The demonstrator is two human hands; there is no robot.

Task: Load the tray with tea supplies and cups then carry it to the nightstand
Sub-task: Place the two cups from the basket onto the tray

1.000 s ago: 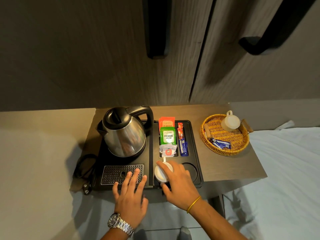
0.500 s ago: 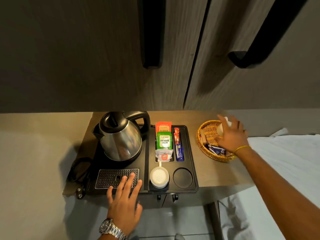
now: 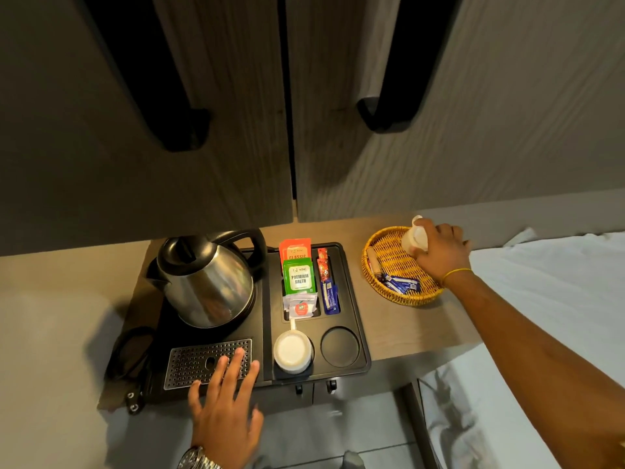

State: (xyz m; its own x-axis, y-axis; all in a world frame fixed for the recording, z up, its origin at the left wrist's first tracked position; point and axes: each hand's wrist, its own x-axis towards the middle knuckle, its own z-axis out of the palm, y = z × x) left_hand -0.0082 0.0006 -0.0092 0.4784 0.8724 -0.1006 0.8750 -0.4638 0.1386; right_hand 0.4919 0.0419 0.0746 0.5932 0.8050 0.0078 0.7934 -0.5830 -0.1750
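On a narrow wooden nightstand top (image 3: 399, 328) set against grey cabinet doors (image 3: 338, 113) with long black handles, a white bed sheet (image 3: 554, 286) adjoining at right, sits a black tray (image 3: 355, 299), its long axis running left to right. Left section: a steel kettle (image 3: 206, 282), spout pointing left, handle toward the rear right, with a perforated drip grille (image 3: 192, 362) in front. Right section: tea sachets (image 3: 297, 275) and stick packets (image 3: 328, 286) lying front to back. One white cup (image 3: 292, 353) stands inverted in the left round recess, handle pointing rearward; the adjoining recess (image 3: 340, 346) holds nothing. Well apart at right, a wicker basket (image 3: 382, 275) contains blue packets (image 3: 400, 284). The right hand (image 3: 439, 253) is closed around a second white cup (image 3: 415, 236) over the basket's rear rim, tilted. The left hand (image 3: 225, 407) lies flat, fingers spread, on the grille's front edge. A black cord (image 3: 130, 350) loops beside the tray's left side.
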